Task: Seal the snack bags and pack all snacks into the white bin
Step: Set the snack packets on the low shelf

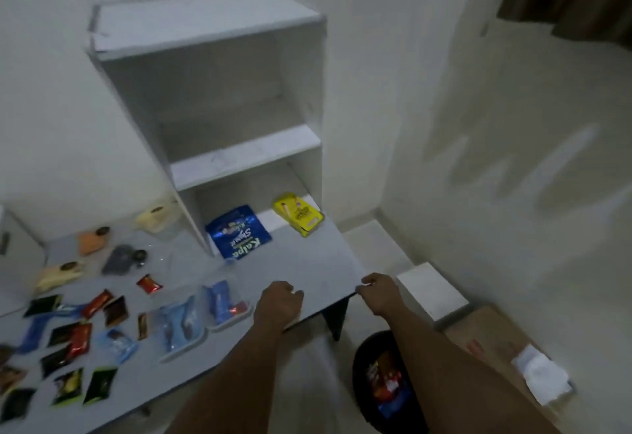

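Head view, looking down on a grey table [307,262] against a white wall; the frame is motion-blurred, so small items are counted only roughly. Left hand [278,303]: curled into a loose fist on the table's near edge, fingers folded under, nothing seen in it; right hand [379,291]: pinched narrowly on the table's right front corner, thumb and fingertips closed on the edge itself. One white shelf unit [212,91] stands on the table at the back, with three open compartments; the lowest holds one blue snack pouch [239,231] and one yellow snack box [299,214], both partly over the shelf's front lip; the upper two compartments show only bare boards. Three clear zip bags [184,327] with blue packets inside lie in a row left of the left hand; further left, more than a dozen small wrapped snacks [73,341] in black, red and blue lie scattered, each apart from the hands. Four pale or grey pouches [121,259] lie behind them near the wall. On the floor: one white bin [432,291] just right of the table corner; one black round container [384,379] with packets inside, partly behind the right forearm.
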A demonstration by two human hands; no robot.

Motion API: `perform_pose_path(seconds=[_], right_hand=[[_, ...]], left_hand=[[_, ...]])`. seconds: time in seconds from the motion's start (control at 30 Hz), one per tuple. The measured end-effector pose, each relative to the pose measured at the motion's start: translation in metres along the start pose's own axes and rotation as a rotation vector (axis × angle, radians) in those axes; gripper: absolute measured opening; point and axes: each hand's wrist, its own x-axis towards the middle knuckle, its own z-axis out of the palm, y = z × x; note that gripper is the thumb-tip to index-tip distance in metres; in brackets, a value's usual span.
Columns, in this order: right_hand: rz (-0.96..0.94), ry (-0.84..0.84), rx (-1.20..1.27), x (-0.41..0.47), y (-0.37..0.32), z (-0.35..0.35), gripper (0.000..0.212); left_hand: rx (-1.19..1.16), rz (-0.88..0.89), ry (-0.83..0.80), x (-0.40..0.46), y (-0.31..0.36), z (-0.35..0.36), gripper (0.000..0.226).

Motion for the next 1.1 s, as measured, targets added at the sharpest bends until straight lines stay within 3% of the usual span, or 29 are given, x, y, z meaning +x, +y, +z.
perform_pose_path(seconds=[0.23,0.57,0.7,0.87,1.1], right_hand=[[-0.120,0.019,-0.022,0.014,-0.085,0.035,0.036],[-0.108,0.004,-0.124,0.089,-0.141,0.062,0.040],[-0.139,-0.004,-0.217,0.137,-0.163,0.069,0.043],[-0.127,0.018,-0.248,0.185,-0.198,0.074,0.045],[0.049,-0.030,-0.336,0.233,-0.217,0.094,0.066]], left_hand=[[-0.049,0.018,0.157,0.043,-0.030,-0.078,0.033],[0.108,-0.074,0.266,0.118,-0.029,-0.116,0.038],[0.135,-0.119,0.245,0.159,-0.024,-0.125,0.035],[0.141,-0.161,0.167,0.201,-0.023,-0.125,0.053],[0.328,-0.307,0.018,0.239,-0.026,-0.116,0.053]])
